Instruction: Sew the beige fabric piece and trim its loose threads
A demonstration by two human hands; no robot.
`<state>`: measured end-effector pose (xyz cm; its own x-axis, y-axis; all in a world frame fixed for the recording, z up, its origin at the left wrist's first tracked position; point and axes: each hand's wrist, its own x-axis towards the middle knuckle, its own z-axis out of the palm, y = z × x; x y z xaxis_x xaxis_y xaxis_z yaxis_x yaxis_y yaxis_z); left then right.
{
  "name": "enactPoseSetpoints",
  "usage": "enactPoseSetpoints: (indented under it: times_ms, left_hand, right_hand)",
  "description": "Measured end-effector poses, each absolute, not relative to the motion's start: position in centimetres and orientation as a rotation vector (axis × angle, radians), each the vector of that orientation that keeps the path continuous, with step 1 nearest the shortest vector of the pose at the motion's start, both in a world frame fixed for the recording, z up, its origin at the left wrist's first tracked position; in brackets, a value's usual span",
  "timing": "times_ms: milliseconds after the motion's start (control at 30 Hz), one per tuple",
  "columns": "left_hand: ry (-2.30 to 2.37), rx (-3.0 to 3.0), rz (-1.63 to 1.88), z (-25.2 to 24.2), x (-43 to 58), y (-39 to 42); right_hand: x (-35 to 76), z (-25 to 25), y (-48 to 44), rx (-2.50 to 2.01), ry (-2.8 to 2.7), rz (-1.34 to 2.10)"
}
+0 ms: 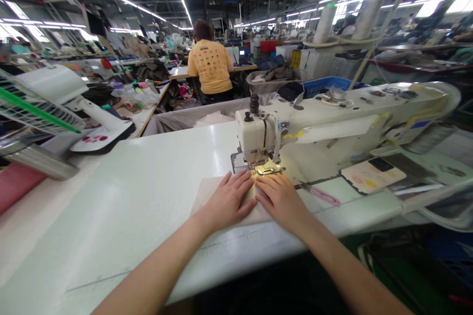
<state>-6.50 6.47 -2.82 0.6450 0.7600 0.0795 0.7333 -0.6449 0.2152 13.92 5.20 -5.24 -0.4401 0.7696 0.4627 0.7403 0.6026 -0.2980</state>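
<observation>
A beige piece of fabric [207,192] lies flat on the white table [140,192], its far end under the presser foot [268,168] of a white sewing machine [332,128]. My left hand [229,199] rests flat on the fabric with its fingers stretched toward the foot. My right hand [281,199] lies flat beside it, fingertips just in front of the presser foot. Both hands press the cloth down; neither grips anything.
A white desk fan [74,103] stands at the table's left rear. A metal cylinder [40,162] and pink cloth [15,184] lie at far left. Pink snips [325,196] sit right of my hand. A person in a yellow shirt [210,64] works ahead.
</observation>
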Motion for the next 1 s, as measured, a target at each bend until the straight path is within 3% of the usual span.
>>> enactPoseSetpoints:
  times_ms: [467,733,1000]
  left_hand:
    - [1.249,2.795,0.216,-2.8,-6.6,6.1]
    - [0.906,2.983,0.157,-2.4,-6.3,1.0]
    - [0.926,2.999,0.289,-2.9,-6.5,1.3]
  right_hand:
    - [14.4,-4.9,4.4,-1.221,-2.316,0.081]
    - [16.7,-4.8,0.5,-1.063,-2.364,0.088]
    - [16.9,-5.4,0.8,-1.04,-2.38,0.056]
